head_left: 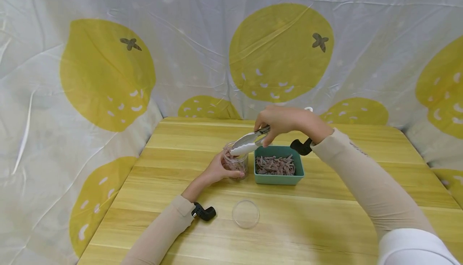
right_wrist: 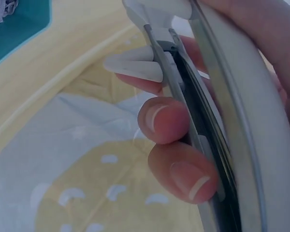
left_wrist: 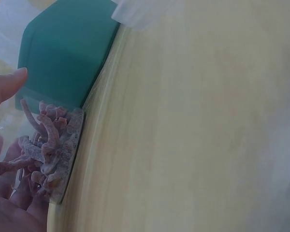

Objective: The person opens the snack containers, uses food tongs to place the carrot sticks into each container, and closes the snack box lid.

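Observation:
My left hand [head_left: 217, 170] wraps round a clear jar [head_left: 240, 170] standing on the table, thumb along its near side. Brownish-pink dried strips [left_wrist: 46, 145] lie inside the jar, seen through its wall in the left wrist view. My right hand [head_left: 278, 122] grips a pair of metal tongs [right_wrist: 217, 106] with white tips [head_left: 243, 149]. Those tips reach down at the jar's mouth, overlapping its rim in the head view. Just right of the jar stands a green rectangular container [head_left: 278, 180] with a heap of the same strips [head_left: 275, 165] in it.
A round clear lid [head_left: 246, 214] lies on the wooden table [head_left: 325, 217] in front of the jar. Behind the table hangs a white curtain [head_left: 195, 36] printed with yellow lemons. Black wrist cameras [head_left: 204, 212] are strapped to both arms.

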{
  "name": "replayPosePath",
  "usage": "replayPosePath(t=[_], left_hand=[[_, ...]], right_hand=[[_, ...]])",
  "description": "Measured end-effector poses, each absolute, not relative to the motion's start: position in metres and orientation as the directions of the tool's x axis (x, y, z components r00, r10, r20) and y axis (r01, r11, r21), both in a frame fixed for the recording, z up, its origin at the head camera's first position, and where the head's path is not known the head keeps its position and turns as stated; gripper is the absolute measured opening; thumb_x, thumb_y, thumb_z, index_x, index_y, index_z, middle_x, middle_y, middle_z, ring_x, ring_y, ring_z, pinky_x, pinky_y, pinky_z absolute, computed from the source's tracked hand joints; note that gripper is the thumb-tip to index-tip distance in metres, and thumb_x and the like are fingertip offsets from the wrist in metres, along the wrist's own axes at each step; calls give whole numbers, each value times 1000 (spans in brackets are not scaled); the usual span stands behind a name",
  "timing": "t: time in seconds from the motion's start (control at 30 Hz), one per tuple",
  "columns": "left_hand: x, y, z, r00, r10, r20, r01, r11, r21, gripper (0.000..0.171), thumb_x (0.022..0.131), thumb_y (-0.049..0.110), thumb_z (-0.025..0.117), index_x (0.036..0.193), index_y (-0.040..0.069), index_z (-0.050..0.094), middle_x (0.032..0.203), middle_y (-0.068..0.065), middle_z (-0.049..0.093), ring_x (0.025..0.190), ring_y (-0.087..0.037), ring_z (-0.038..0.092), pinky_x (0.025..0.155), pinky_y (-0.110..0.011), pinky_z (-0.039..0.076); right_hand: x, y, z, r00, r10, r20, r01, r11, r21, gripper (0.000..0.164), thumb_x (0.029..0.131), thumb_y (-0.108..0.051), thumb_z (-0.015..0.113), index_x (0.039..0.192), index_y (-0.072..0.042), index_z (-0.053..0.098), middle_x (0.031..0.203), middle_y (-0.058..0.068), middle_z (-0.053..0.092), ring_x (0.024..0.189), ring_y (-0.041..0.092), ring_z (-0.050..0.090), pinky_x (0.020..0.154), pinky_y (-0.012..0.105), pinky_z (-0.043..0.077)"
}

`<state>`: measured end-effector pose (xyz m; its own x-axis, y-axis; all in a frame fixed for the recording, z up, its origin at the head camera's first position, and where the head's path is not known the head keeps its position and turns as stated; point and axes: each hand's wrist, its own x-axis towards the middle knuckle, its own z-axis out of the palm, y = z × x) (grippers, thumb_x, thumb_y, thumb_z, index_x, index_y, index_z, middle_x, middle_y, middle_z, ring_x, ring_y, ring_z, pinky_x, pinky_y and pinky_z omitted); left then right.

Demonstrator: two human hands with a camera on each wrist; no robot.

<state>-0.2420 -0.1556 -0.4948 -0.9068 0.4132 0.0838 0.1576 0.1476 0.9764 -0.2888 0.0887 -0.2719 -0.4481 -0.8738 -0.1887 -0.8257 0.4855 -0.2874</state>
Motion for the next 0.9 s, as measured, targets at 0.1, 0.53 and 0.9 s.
replayPosePath(t=[0.1, 0.53, 0.9], left_hand=[[-242, -155, -495, -907, 413, 84, 154, 139, 978, 83, 77, -4, 84, 147, 5, 41, 134, -15, 57, 119, -24, 57, 96, -34, 48], [-244, -157, -496, -894, 433, 116, 178, 107, 978, 82, 77, 1, 85, 146, 9, 42, 131, -12, 59, 117, -23, 58, 97, -34, 48], [-242, -156, -494, -891, 434, 131, 210, 140, 968, 87, 76, -1, 86, 149, 16, 41, 134, -8, 57, 120, -22, 55, 100, -38, 46]], right_hand=[[-287, 83, -270, -438, -878, -192, -839, 476, -265, 45, 79, -24, 87, 114, 1, 73, 102, 9, 74, 82, 16, 68, 74, 35, 55], [-279, 71, -271, -520, -823, -226, -795, 564, -224, 50, 76, -25, 89, 116, 0, 73, 104, 6, 73, 85, 15, 67, 77, 33, 55], [-280, 87, -270, -493, -854, -166, -809, 520, -273, 54, 78, -27, 87, 121, 1, 70, 114, 11, 71, 99, 23, 67, 85, 38, 54]])
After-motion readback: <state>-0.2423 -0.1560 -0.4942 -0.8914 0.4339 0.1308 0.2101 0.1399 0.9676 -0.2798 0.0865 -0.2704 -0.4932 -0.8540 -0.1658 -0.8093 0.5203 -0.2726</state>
